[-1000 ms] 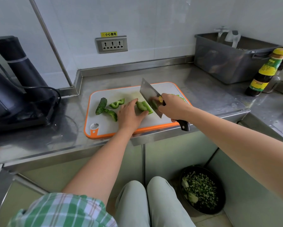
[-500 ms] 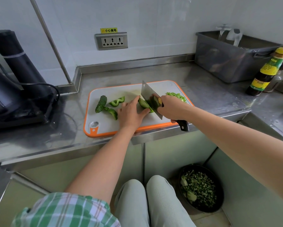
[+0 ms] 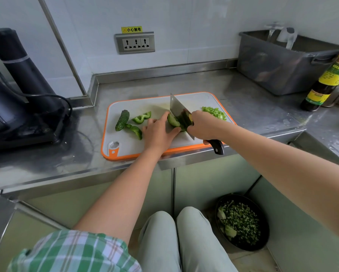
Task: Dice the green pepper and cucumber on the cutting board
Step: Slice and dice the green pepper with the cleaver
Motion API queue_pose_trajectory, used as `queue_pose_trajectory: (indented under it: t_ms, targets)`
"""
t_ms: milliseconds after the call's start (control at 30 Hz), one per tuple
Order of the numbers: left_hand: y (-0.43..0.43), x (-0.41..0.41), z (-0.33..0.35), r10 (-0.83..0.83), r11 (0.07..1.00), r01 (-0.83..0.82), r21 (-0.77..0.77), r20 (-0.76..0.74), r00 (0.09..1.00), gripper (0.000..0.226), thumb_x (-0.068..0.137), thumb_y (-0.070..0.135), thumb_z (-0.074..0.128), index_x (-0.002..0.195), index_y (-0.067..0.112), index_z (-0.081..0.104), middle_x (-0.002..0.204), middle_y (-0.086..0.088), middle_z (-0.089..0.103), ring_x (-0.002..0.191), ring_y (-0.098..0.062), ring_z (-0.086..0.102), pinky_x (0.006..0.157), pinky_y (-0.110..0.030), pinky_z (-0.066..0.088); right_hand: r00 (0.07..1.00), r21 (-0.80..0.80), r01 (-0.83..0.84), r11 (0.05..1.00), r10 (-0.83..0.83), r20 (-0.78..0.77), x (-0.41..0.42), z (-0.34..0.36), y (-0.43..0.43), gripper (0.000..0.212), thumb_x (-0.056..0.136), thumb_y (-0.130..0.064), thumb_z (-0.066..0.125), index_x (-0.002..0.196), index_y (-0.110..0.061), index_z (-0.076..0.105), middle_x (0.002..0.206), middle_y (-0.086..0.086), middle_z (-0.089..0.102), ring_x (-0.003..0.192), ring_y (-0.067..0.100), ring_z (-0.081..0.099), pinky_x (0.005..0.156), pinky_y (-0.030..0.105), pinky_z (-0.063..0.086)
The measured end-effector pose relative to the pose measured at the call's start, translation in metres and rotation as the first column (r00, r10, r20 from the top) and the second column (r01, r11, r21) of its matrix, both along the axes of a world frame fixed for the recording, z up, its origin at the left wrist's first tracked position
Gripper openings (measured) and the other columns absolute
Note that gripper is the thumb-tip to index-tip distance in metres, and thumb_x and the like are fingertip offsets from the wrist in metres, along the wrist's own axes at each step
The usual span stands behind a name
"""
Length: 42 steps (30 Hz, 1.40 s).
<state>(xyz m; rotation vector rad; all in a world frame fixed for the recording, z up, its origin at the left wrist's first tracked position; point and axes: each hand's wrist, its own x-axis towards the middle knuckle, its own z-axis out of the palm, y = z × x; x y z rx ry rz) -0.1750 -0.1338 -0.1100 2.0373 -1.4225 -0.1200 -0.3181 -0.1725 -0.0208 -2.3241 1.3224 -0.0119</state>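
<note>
A white cutting board with an orange rim [image 3: 125, 146] lies on the steel counter. My left hand [image 3: 158, 132] holds a green pepper piece [image 3: 173, 121] down on the board, index finger and thumb on either side of it. My right hand [image 3: 203, 125] grips the cleaver [image 3: 177, 110], whose blade stands edge-down against that piece; the black handle end sticks out past the board's front edge. A short cucumber [image 3: 122, 120] and two more pepper pieces [image 3: 141, 118] [image 3: 135, 130] lie at the board's left. Diced green bits [image 3: 214, 112] are heaped at its right.
A black appliance [image 3: 17, 107] with a cable stands at the left. A grey tub [image 3: 282, 63] and a sauce bottle [image 3: 327, 81] are at the back right. A wall socket [image 3: 134, 43] is behind the board. A bin of green scraps [image 3: 241, 221] sits on the floor.
The cleaver came down from a raised tilt onto the pepper piece. My left hand stayed on the piece, its index finger now reaching further forward.
</note>
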Motion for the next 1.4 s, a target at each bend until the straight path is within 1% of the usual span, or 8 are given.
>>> queue_pose_trajectory:
  t_ms: [200,433,533,633,867,1100,1300,1400]
  targets:
    - [0.000,0.003,-0.001,-0.012,0.999,0.010,-0.042,-0.059,0.998,0.055,0.083,0.045,0.067,0.133,0.029,0.049,0.093,0.000,0.055,0.111,-0.028,0.046,0.089,-0.037,0.034,0.996,-0.038,0.028,0.999,-0.024,0.087,0.003,-0.012,-0.004,0.004,0.092,-0.006,0.041,0.095,-0.004,0.041,0.074,0.011,0.045,0.045,0.024,0.052,0.036,0.024,0.036]
    - [-0.001,0.004,-0.006,-0.008,0.996,-0.004,-0.090,-0.133,0.991,0.058,0.079,0.048,0.070,0.132,0.030,0.051,0.112,-0.007,0.062,0.115,-0.026,0.046,0.094,-0.037,0.035,0.982,-0.129,0.084,0.988,-0.060,0.178,-0.003,-0.023,0.002,0.004,0.091,-0.009,0.043,0.091,-0.006,0.040,0.084,0.014,0.050,0.061,0.030,0.053,0.053,0.034,0.045]
    - [-0.002,0.003,-0.003,0.002,0.996,-0.012,-0.083,-0.115,0.993,0.061,0.081,0.048,0.069,0.134,0.028,0.050,0.110,-0.007,0.062,0.115,-0.026,0.046,0.096,-0.038,0.035,0.978,-0.088,0.098,0.991,-0.080,0.194,-0.003,-0.012,0.003,0.003,0.090,-0.008,0.042,0.092,-0.007,0.040,0.077,0.010,0.049,0.051,0.027,0.054,0.040,0.024,0.037]
    - [-0.003,0.004,-0.004,0.001,0.997,-0.008,-0.073,-0.093,0.996,0.061,0.081,0.048,0.068,0.135,0.028,0.049,0.112,-0.004,0.063,0.115,-0.026,0.046,0.095,-0.038,0.034,0.985,-0.066,0.086,0.994,-0.076,0.153,-0.003,0.002,0.002,0.005,0.090,-0.005,0.040,0.095,-0.005,0.042,0.072,0.008,0.048,0.042,0.022,0.052,0.030,0.017,0.031]
    - [-0.002,0.004,-0.005,-0.012,0.997,0.005,-0.078,-0.091,0.996,0.061,0.083,0.047,0.067,0.137,0.027,0.047,0.118,-0.003,0.062,0.118,-0.025,0.044,0.097,-0.039,0.032,0.999,-0.037,0.034,0.999,-0.034,0.006,-0.002,0.008,0.005,0.011,0.090,-0.004,0.040,0.098,-0.001,0.047,0.074,0.014,0.052,0.040,0.020,0.053,0.029,0.015,0.032]
    - [-0.003,0.005,-0.006,-0.005,0.998,0.001,-0.058,-0.077,0.997,0.061,0.083,0.049,0.066,0.137,0.028,0.047,0.116,-0.003,0.062,0.118,-0.026,0.044,0.093,-0.037,0.030,0.999,0.003,0.033,0.999,-0.033,0.001,-0.001,0.007,0.006,0.008,0.090,-0.003,0.038,0.096,-0.003,0.043,0.071,0.014,0.050,0.040,0.021,0.052,0.035,0.022,0.038]
    - [-0.001,0.004,-0.004,-0.009,0.998,0.006,-0.055,-0.061,0.998,0.060,0.083,0.047,0.066,0.136,0.028,0.048,0.113,-0.003,0.062,0.117,-0.026,0.045,0.094,-0.040,0.032,1.000,0.004,0.026,1.000,-0.026,-0.011,0.002,0.011,0.010,0.006,0.090,0.000,0.038,0.087,-0.003,0.041,0.066,0.013,0.048,0.038,0.022,0.049,0.031,0.019,0.036]
    - [-0.001,0.003,-0.005,-0.014,0.998,0.011,-0.056,-0.060,0.998,0.060,0.082,0.047,0.067,0.136,0.028,0.048,0.112,-0.003,0.063,0.116,-0.026,0.046,0.092,-0.038,0.032,1.000,0.006,0.019,1.000,-0.018,-0.018,0.006,0.010,0.012,0.005,0.090,-0.001,0.039,0.093,0.000,0.043,0.068,0.015,0.049,0.041,0.024,0.050,0.036,0.023,0.041]
